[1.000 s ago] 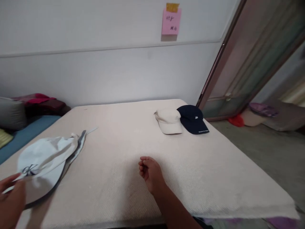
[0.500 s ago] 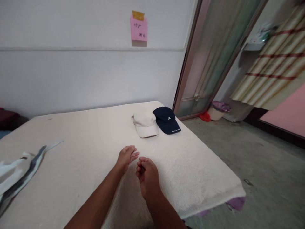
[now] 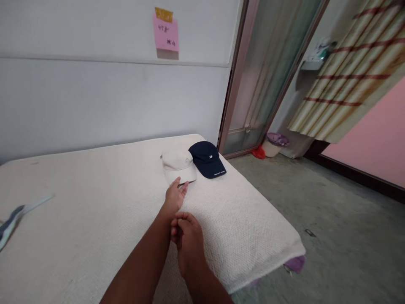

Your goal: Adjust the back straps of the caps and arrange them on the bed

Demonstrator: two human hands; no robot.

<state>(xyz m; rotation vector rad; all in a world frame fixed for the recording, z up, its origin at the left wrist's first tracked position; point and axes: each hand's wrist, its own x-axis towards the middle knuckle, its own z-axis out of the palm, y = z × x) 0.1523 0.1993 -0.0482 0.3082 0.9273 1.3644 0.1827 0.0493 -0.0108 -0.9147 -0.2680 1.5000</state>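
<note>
A white cap lies on the pale bed cover, brim towards me. Beside it on the right, partly behind it, rests a navy blue cap with small white lettering on the crown and brim. My left hand reaches to the front edge of the white cap's brim, thumb and fingers apart. Whether the fingertips touch the brim I cannot tell. My right hand is nearer to me, over the cover beside the left forearm, its fingers curled in with the thumb against them. Nothing shows in it.
The bed meets a white wall bearing a pink note. A blue-and-white strap-like item lies at far left. On the right are a sliding door, a bin, a curtain and the grey floor.
My left hand has moved forward to the white cap's brim, while my right hand stays curled near me. The view has turned slightly right. Both caps lie as before.
</note>
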